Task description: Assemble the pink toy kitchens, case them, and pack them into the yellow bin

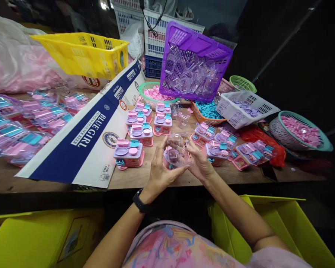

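Note:
My left hand (159, 168) and my right hand (201, 163) grip a clear plastic cover (180, 143) from both sides. Below it, a pink and purple toy box (169, 163) is partly hidden by the cover and my fingers. Left of my hands stand several small toy boxes (128, 152) with purple tops bearing a round plate and pink and teal pieces. To the right, several similar boxes (219, 149) carry clear covers. More clear covers (184, 119) lie on the table behind my hands.
A purple basket (197, 31) of clear covers leans at the back. Around it are a green basket (142, 89) of pink pieces, an orange basket (197, 111) of teal pieces and a white basket (231, 115). A cardboard sheet (97, 130) divides off covered toys at left.

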`<control>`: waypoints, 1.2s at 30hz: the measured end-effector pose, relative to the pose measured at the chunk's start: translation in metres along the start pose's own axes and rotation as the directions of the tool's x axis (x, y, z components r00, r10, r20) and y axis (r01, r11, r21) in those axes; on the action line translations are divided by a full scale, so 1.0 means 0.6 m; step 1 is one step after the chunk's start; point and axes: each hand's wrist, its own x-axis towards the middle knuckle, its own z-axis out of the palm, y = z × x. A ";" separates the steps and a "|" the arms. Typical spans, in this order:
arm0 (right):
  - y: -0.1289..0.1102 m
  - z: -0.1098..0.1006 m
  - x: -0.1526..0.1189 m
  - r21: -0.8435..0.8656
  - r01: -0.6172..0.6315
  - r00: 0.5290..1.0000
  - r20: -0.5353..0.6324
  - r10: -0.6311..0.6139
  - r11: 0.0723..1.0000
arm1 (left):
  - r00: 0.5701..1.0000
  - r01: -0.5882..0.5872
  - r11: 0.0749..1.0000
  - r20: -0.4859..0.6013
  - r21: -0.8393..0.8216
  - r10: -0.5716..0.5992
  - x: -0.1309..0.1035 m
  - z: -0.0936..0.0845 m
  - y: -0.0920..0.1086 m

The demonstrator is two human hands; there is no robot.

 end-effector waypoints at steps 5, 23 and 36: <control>-0.035 -0.050 -0.035 -0.350 -0.046 0.971 0.204 0.124 0.936 | 0.972 -0.120 0.991 0.208 0.060 0.105 -0.033 -0.050 0.019; -0.013 -0.135 0.076 -0.721 0.013 0.978 0.154 0.142 0.693 | 0.949 0.247 0.951 0.152 0.187 -0.276 -0.032 -0.014 -0.108; -0.020 -0.131 0.000 -0.944 0.273 0.938 0.304 0.168 0.184 | 0.876 0.419 0.907 0.286 -0.051 -0.389 -0.096 -0.035 -0.062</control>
